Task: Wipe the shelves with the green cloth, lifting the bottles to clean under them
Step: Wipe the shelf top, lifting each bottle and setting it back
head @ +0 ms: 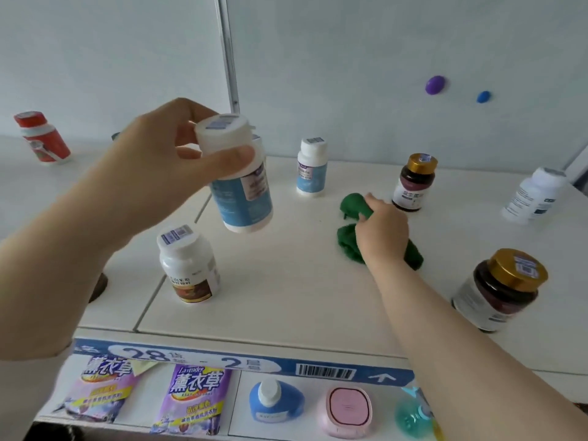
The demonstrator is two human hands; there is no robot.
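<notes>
The left hand (152, 163) grips the blue-label bottle (243, 192) just under its white cap, thumb in front and fingers behind, holding it tilted in the air above the shelf (286, 281); the right hand (381, 232) is curled over the green cloth (348, 243), which lies bunched on the shelf between the small white bottle (311, 168) and the gold-capped jar (413, 183); the cloth is soft and limp, so it looks best taken as a wad and pressed down under the palm; the bottle seems to be light, rigid plastic with a smooth label that could slip, so the ridge below the cap is probably the surest hold.
</notes>
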